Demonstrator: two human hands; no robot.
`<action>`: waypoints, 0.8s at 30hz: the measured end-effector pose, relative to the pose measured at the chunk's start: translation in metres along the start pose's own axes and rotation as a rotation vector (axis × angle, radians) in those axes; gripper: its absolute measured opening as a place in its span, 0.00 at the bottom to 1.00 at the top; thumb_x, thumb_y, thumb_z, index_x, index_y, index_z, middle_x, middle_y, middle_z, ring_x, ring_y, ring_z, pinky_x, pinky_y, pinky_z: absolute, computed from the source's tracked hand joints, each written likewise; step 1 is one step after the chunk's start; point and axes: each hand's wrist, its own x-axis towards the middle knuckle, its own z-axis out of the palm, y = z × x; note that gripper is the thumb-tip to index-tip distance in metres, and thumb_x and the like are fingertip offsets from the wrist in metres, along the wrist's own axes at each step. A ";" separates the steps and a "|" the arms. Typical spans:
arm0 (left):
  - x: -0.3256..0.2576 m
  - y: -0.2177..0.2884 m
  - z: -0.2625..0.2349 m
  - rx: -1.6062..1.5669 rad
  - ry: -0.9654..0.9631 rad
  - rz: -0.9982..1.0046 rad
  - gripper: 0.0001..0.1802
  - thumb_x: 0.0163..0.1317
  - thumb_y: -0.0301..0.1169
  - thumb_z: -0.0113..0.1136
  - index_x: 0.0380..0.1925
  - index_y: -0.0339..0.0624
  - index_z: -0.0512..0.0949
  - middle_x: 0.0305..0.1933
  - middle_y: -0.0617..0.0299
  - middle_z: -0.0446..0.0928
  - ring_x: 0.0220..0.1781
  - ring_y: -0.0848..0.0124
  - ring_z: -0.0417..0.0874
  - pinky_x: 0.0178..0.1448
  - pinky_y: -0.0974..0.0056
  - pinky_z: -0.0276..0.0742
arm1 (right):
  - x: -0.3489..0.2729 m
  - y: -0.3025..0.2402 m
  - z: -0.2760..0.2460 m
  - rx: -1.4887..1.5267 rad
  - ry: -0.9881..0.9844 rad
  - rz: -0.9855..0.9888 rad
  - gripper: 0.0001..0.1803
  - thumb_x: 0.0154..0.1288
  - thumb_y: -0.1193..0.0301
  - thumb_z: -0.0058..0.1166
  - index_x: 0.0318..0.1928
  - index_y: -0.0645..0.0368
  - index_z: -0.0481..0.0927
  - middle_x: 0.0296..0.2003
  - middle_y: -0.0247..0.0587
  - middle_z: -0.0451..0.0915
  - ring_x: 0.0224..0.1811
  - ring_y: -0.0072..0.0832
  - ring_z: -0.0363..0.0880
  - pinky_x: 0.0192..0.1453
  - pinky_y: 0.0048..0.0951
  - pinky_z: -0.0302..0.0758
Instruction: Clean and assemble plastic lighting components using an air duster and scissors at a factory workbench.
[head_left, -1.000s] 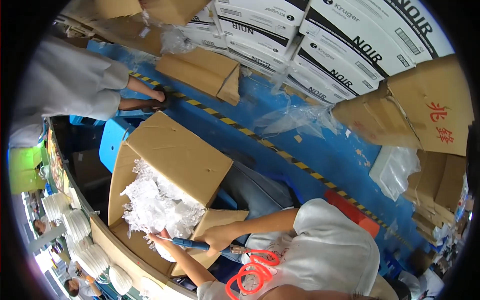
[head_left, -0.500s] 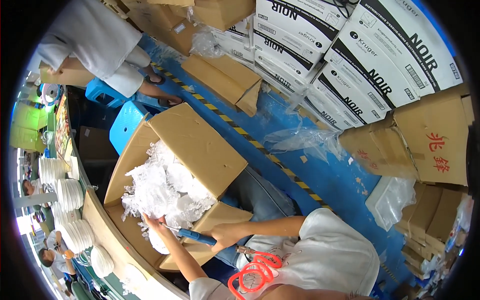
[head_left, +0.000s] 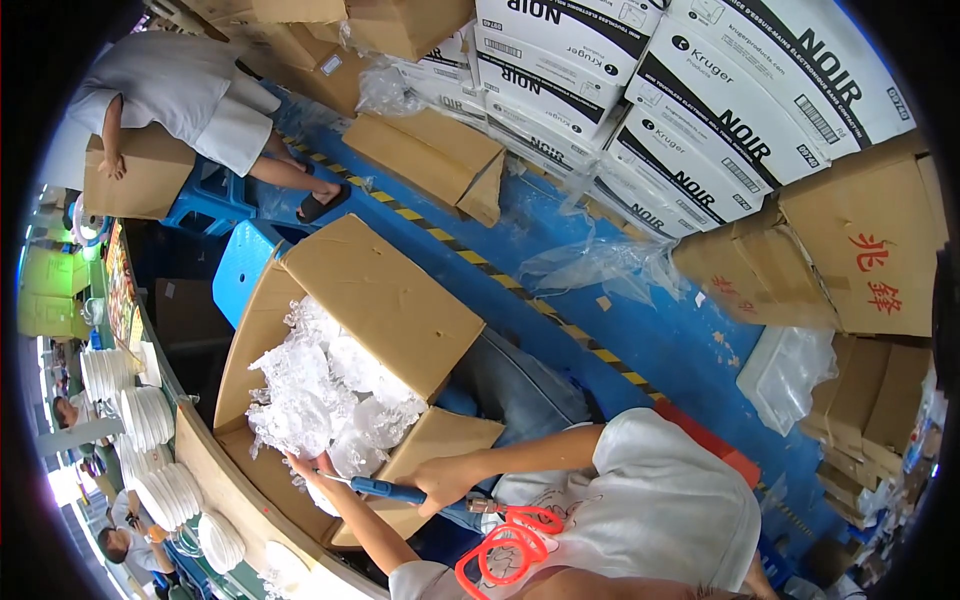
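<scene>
My right hand (head_left: 442, 480) is wrapped round a blue air-powered hand tool (head_left: 388, 490) with a thin metal tip. From its back end a brass-coloured fitting leads to a coiled orange-red hose (head_left: 512, 545). The tip points at my left hand (head_left: 312, 472), whose fingers are bent against the clear plastic pieces (head_left: 335, 375). What they pinch blends into the pile and is hard to make out. The pieces fill an open cardboard box (head_left: 385, 300) in front of me, its flaps folded outward.
Stacks of white round pieces (head_left: 165, 495) line the workbench (head_left: 225, 475) at left. A blue stool (head_left: 243, 270) stands behind the box. Beyond, a co-worker (head_left: 185, 90) bends over a carton (head_left: 140, 175). White printed cartons (head_left: 680, 150) and brown boxes (head_left: 850, 240) stand at right.
The view has shifted slightly. The co-worker's hand now shows on the carton, and a foot in a sandal is in fuller sight. My hands keep nearly the same pose at the box.
</scene>
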 end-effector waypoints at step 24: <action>0.016 0.020 0.028 -0.467 -0.241 0.003 0.30 0.64 0.52 0.42 0.61 0.49 0.61 0.63 0.59 0.64 0.64 0.58 0.64 0.66 0.49 0.59 | -0.010 -0.028 -0.016 -0.307 0.058 0.187 0.10 0.50 0.70 0.53 0.31 0.62 0.72 0.21 0.37 0.71 0.24 0.24 0.70 0.32 0.27 0.67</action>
